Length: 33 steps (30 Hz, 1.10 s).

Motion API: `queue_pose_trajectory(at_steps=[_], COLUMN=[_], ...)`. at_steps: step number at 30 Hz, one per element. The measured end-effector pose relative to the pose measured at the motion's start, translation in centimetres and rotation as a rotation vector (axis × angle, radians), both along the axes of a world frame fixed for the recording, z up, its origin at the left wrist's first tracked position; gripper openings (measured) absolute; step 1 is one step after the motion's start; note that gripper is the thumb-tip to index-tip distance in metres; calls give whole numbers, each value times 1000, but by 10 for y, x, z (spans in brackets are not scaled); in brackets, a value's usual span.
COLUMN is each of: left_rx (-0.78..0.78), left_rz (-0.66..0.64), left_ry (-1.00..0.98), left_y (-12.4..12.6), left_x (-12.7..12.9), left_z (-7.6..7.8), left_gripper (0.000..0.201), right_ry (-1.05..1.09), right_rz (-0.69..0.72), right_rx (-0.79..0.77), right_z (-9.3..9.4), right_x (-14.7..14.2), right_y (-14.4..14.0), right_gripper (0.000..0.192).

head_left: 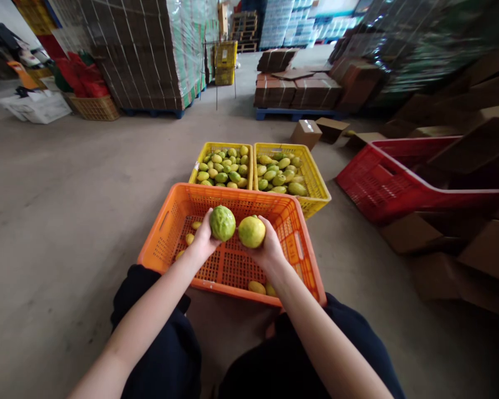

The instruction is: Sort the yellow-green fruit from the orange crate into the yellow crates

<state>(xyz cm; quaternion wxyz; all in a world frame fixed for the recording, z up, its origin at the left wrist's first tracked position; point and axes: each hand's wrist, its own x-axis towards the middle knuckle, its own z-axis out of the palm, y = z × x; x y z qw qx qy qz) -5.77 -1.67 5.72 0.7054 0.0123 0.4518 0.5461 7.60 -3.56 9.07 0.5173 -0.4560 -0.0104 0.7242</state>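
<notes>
Two fruits (223, 223) in curled fingers (208, 219)

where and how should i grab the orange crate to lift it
Grip the orange crate by its left slot and right slot, likely best from outside at each end. Both are elongated openings facing each other, so a lift should stay fairly level. The left hand holds a green fruit and the right hand a yellow fruit, so set both down first.
</notes>
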Motion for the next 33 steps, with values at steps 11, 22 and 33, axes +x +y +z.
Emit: queue_pose_trajectory(at_steps=[11,22,33], left_rx=[-32,-85,-82], left_rz=[-37,-3,139], left_ry=[-83,-30,-43], left_y=[-5,-6,-3], left_x=[-6,-5,-11], left_z=[16,18,2], left_gripper=[39,34,18], right_ry=[17,-86,-54], right_rz=[35,18,56], right_rx=[-43,-65,-106], right_z=[-8,-8,-11], right_x=[0,1,2], right_y=[4,3,3], right_gripper=[21,14,14])
